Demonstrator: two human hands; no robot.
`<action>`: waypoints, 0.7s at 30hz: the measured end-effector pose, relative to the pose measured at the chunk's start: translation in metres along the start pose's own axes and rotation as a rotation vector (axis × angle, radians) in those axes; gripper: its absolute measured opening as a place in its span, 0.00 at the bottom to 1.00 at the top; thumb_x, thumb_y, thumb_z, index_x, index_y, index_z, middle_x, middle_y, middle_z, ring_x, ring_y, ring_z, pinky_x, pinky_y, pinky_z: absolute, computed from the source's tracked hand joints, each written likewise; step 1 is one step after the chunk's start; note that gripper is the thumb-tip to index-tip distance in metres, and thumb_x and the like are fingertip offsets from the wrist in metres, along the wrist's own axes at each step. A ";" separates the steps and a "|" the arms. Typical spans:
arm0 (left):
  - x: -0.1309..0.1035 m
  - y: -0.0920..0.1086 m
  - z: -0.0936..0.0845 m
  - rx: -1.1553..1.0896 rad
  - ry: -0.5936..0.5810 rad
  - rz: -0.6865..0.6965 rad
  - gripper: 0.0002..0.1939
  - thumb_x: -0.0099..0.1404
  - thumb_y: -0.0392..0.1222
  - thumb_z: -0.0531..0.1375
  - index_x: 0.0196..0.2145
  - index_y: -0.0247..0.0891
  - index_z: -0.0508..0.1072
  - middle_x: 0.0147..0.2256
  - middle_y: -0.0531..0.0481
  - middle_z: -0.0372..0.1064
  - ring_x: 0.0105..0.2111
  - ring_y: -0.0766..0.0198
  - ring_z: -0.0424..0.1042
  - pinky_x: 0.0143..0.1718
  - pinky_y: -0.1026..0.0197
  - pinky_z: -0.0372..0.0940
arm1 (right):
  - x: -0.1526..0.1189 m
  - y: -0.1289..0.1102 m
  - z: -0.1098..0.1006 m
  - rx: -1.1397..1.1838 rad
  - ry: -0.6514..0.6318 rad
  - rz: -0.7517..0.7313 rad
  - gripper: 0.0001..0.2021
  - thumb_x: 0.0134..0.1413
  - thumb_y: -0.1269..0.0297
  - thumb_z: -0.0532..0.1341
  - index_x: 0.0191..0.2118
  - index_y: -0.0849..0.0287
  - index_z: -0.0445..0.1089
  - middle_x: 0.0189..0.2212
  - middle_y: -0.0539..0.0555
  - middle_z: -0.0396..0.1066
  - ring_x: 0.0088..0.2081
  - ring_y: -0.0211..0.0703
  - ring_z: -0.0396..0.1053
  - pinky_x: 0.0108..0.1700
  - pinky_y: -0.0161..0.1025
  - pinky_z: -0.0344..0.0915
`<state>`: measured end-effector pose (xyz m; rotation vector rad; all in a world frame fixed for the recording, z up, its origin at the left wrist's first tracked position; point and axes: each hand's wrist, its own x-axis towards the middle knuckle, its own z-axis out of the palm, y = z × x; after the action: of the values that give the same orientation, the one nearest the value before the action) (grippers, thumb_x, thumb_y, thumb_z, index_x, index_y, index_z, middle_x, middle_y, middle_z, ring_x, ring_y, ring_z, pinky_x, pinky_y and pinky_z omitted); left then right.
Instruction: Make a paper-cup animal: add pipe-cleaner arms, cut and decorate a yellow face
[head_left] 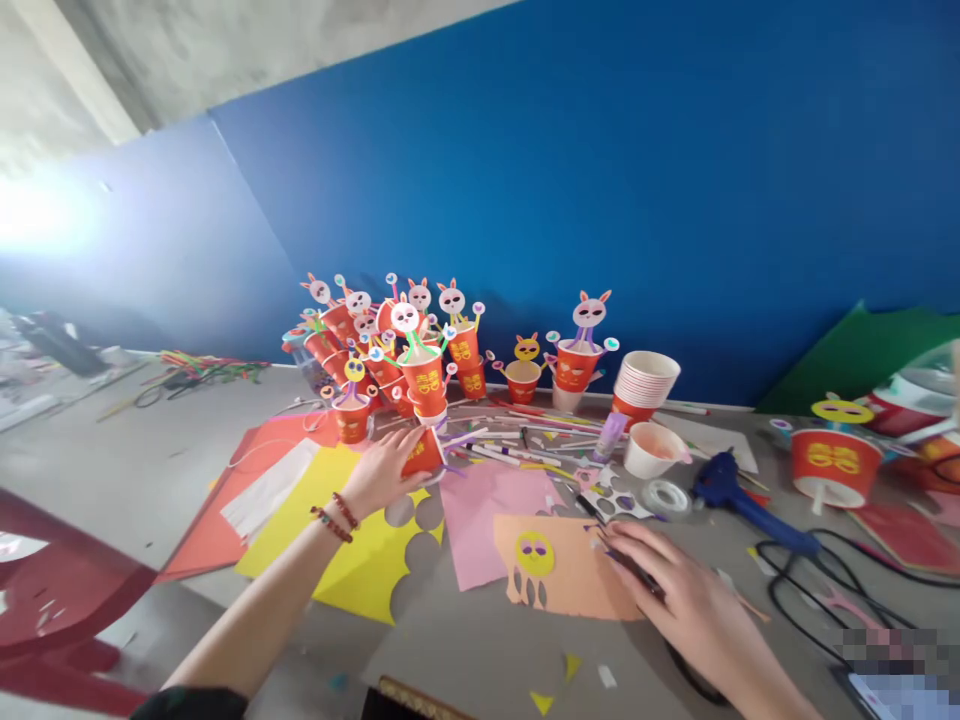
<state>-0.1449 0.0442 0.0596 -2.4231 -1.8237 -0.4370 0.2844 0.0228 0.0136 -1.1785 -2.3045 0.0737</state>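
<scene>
My left hand (384,468) reaches over the yellow sheet (352,570), its fingers closed around a red paper cup (424,454) that lies tipped over. On the right, my right hand (686,585) is above the orange sheet (585,590), thumb and fingers around a dark slim tool (636,574) whose kind I cannot make out. A yellow round cutout with purple eyes (534,552) lies on that sheet. Beside the tool's tip is a black pen-like object (589,508). A pink sheet (480,545) lies between my hands.
Red cups with rabbit-face figures (427,385) crowd the back by the blue wall. Stacked cups (646,380), a white cup (654,450), a tape roll (666,498) and a blue glue gun (750,505) with black cable stand right. Pens (491,455) and scraps lie between.
</scene>
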 end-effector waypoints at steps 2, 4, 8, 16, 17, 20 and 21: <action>0.001 0.000 0.005 0.010 0.003 -0.007 0.34 0.67 0.52 0.58 0.65 0.37 0.56 0.58 0.35 0.65 0.57 0.44 0.66 0.56 0.44 0.64 | 0.001 -0.001 0.000 -0.002 -0.016 -0.011 0.13 0.63 0.59 0.54 0.45 0.48 0.74 0.49 0.56 0.76 0.44 0.53 0.78 0.42 0.46 0.78; 0.001 0.001 0.006 0.015 -0.001 -0.005 0.34 0.67 0.51 0.58 0.66 0.38 0.55 0.57 0.36 0.65 0.57 0.44 0.67 0.55 0.44 0.64 | 0.001 -0.003 0.000 0.006 -0.040 -0.018 0.12 0.63 0.61 0.54 0.45 0.49 0.74 0.49 0.56 0.76 0.45 0.53 0.78 0.43 0.46 0.77; 0.001 0.004 0.005 0.011 -0.018 0.017 0.34 0.68 0.52 0.57 0.66 0.38 0.54 0.58 0.36 0.65 0.57 0.44 0.66 0.56 0.44 0.64 | 0.001 -0.005 -0.001 0.034 -0.075 0.012 0.12 0.62 0.63 0.54 0.45 0.50 0.74 0.50 0.57 0.75 0.47 0.52 0.76 0.45 0.47 0.76; 0.000 -0.020 0.017 -0.038 -0.020 0.078 0.35 0.67 0.57 0.55 0.66 0.38 0.55 0.61 0.37 0.63 0.58 0.45 0.67 0.56 0.46 0.65 | 0.005 -0.019 -0.010 0.069 -0.114 0.092 0.12 0.59 0.73 0.57 0.44 0.53 0.73 0.49 0.56 0.74 0.49 0.49 0.73 0.50 0.44 0.71; 0.001 -0.023 0.018 -0.035 -0.001 0.087 0.36 0.67 0.58 0.55 0.66 0.38 0.55 0.61 0.37 0.64 0.58 0.44 0.68 0.56 0.46 0.65 | 0.005 -0.019 -0.011 0.073 -0.117 0.095 0.12 0.58 0.73 0.58 0.44 0.53 0.73 0.48 0.56 0.74 0.49 0.49 0.73 0.50 0.44 0.71; 0.001 -0.020 0.018 0.004 0.070 0.118 0.37 0.66 0.59 0.56 0.66 0.38 0.54 0.61 0.35 0.63 0.59 0.41 0.65 0.58 0.42 0.63 | 0.005 -0.017 -0.016 0.089 -0.088 0.120 0.12 0.59 0.74 0.58 0.46 0.54 0.73 0.48 0.56 0.74 0.48 0.48 0.73 0.49 0.42 0.70; 0.000 -0.014 0.016 0.015 0.109 0.135 0.36 0.67 0.58 0.55 0.66 0.38 0.54 0.61 0.35 0.63 0.59 0.40 0.64 0.58 0.41 0.62 | 0.005 -0.015 -0.017 0.094 -0.070 0.139 0.12 0.60 0.73 0.58 0.46 0.54 0.73 0.48 0.56 0.74 0.47 0.47 0.73 0.48 0.42 0.70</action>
<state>-0.1557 0.0518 0.0423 -2.4412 -1.6034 -0.5297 0.2795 0.0140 0.0348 -1.3054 -2.2494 0.2754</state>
